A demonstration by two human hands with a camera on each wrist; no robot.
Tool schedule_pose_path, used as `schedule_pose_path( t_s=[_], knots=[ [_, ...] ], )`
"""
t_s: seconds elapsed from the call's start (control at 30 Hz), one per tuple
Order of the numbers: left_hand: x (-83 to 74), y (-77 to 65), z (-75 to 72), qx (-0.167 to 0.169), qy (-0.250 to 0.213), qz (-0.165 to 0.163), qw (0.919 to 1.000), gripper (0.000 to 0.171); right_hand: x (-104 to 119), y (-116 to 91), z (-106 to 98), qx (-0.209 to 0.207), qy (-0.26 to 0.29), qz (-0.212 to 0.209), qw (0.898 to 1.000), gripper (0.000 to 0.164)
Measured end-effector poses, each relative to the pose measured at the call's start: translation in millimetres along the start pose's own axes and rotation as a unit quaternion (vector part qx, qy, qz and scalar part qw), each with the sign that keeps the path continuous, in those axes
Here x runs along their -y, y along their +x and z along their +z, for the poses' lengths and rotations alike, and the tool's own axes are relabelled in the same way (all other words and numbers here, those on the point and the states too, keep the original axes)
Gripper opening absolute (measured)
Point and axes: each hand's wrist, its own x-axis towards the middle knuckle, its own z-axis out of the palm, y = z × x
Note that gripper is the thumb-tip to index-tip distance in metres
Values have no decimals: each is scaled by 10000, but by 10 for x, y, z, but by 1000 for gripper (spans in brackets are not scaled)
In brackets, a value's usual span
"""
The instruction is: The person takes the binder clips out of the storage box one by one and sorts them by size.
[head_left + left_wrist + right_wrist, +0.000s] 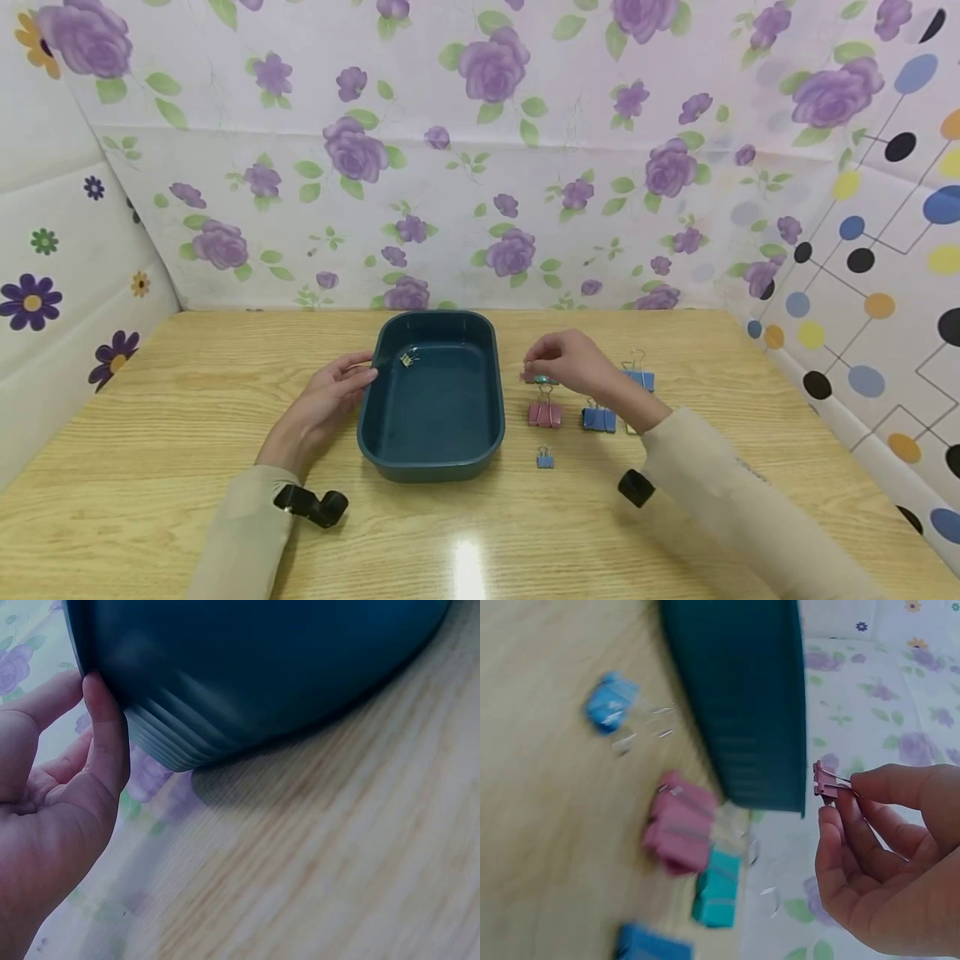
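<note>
My left hand (322,408) holds the left rim of a dark teal plastic bin (433,472), thumb and fingertips pinching its edge in the left wrist view. One small yellowish binder clip (407,359) lies inside, near the far left corner. To the right of the bin, my right hand (573,360) pinches a small pink binder clip (826,784) by its wire handles, raised off the table. Below that hand are a teal binder clip (718,889) and a larger pink binder clip (544,415). A small blue binder clip (545,458) sits closer to me.
Two larger blue binder clips, one nearer (599,419) and one farther (640,381), lie by my right forearm, which partly hides a yellow-green clip (632,431). Flower-patterned cloth (450,208) hangs behind the wooden table (187,392), and dotted cloth (862,350) borders its right side.
</note>
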Motion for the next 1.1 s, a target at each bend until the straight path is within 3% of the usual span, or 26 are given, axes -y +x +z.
schedule_pose_path(
  t_s=[0.6, 1.1],
  knots=[
    [40, 2, 5, -3, -48, -71, 10000, 54, -636, -716, -67, 133, 237, 348, 9990, 11],
    [-2, -3, -1, 38, -68, -13, 10000, 54, -885, -875, -100, 263, 516, 639, 9963, 11]
  ],
)
